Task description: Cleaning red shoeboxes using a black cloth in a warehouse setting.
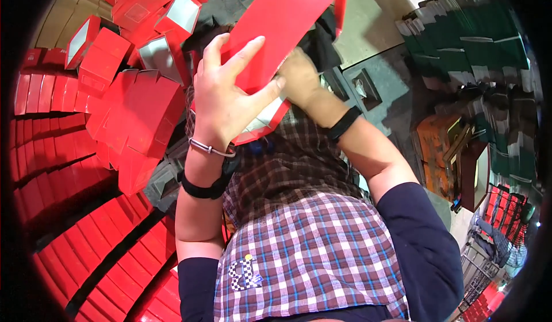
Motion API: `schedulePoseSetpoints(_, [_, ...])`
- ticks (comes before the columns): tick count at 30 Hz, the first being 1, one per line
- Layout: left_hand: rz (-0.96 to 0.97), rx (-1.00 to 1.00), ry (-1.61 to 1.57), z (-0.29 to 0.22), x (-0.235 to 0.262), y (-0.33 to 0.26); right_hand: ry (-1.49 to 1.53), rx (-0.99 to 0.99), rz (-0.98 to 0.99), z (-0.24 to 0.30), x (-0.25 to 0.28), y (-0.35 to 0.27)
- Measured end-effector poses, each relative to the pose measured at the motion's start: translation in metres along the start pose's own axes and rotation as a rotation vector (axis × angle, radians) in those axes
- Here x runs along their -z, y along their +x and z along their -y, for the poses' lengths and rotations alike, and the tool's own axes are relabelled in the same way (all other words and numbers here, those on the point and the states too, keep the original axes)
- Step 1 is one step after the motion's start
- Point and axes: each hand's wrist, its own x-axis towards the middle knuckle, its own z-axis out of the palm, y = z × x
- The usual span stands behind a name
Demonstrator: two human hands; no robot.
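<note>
Flat red blanks [57, 149]: overlapping rows fanned along the far left and lower left, lying flat; they hold nothing.
Folded red boxes [138, 92]: a loose heap just left of the hands; several lie open at one end with a pale inside showing, and nothing can be seen in them.
Left hand [221, 97]: fingers [244, 48] spread flat over the outer red face of the held box, thumb hooked round its lower edge; gripping it.
Red box [287, 17]: held up in front of the chest, between both hands, tilted, open end toward the person; contents not visible.
Handling: likely light, thin card; stiff along the creases, springy on the panels, easily dented. Best held by edges and folds, as I judge.
Right hand [299, 74]: tucked behind or inside the box; whether its fingers are closed I cannot tell.
Dark green boxes [471, 40]: stacked at upper right, shut.
</note>
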Motion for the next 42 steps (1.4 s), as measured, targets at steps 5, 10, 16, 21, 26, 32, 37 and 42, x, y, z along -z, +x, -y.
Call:
schedulePoseSetpoints(5, [-0.042,-0.012,-0.038,0.009,-0.003,-0.002,0.473,0.099,-0.080,0.075,-0.051,-0.022])
schedulePoseSetpoints(10, [-0.023,0.004,0.002,0.019,0.009,-0.018,0.261,0.396,0.522,0.045,-0.006,-0.020])
schedulePoseSetpoints(16, [-0.077,-0.020,0.001,0.023,0.010,-0.019,-0.220,-0.279,1.015,-0.057,0.154,-0.007])
schedulePoseSetpoints(21, [-0.084,0.050,-0.091,0.021,0.006,-0.011,0.578,-0.200,-0.043,-0.053,0.151,0.008])
schedulePoseSetpoints(26, [-0.137,0.125,-0.246,0.027,0.009,-0.009,0.015,-0.068,-0.355,-0.016,0.077,0.033])
schedulePoseSetpoints(32, [-0.116,0.212,-0.209,0.022,0.000,-0.008,-0.331,-0.060,0.144,0.011,0.031,0.015])
schedulePoseSetpoints(37, [-0.074,0.191,-0.241,0.038,0.005,0.002,0.122,0.379,0.311,0.050,-0.005,-0.039])
schedulePoseSetpoints(42, [-0.055,0.462,-0.809,0.073,0.022,-0.002,-0.195,0.173,-0.043,0.003,0.032,0.038])
